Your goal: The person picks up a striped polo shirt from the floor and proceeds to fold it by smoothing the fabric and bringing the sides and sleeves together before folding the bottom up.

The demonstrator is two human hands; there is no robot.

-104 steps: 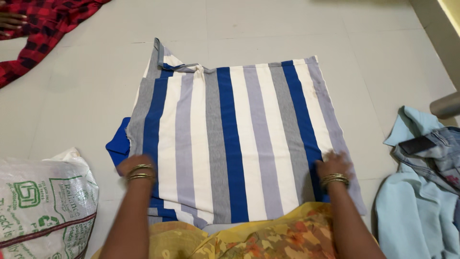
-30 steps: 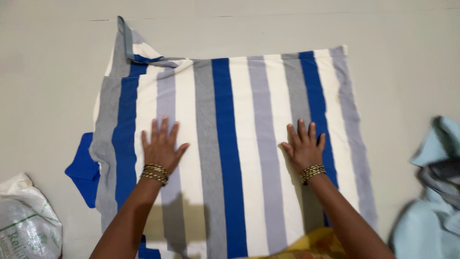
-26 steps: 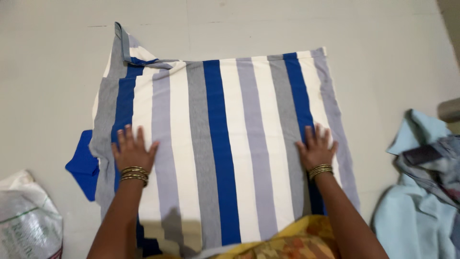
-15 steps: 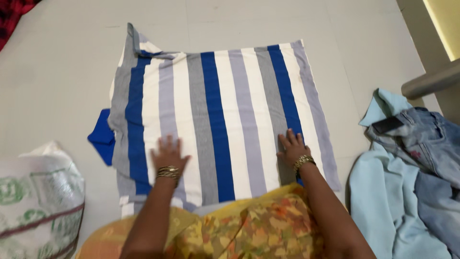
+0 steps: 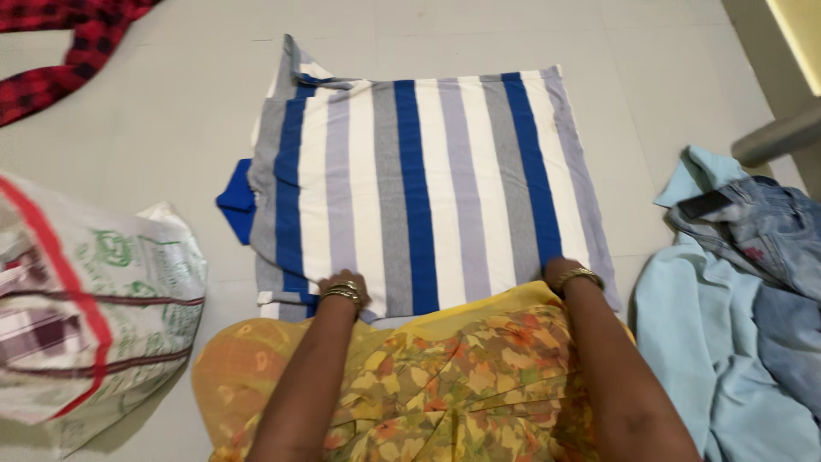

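A: What lies at the far left?
B: A white woven sack (image 5: 94, 299) on the floor (image 5: 154, 145), with a red checked garment (image 5: 64, 51) beyond it.
A: And the left hand (image 5: 342, 289)?
B: It rests at the near hem of the striped shirt (image 5: 428, 180), which lies flat on the floor. Its fingers are hidden, so I cannot tell how far open it is.
A: The right hand (image 5: 564, 272)?
B: At the same hem, mostly hidden; again I cannot tell. It looks like smoothing before a fold; lifting would need a firm hold on both corners.
A: Further right?
B: A pale blue cloth (image 5: 718, 359) and jeans (image 5: 770, 239).
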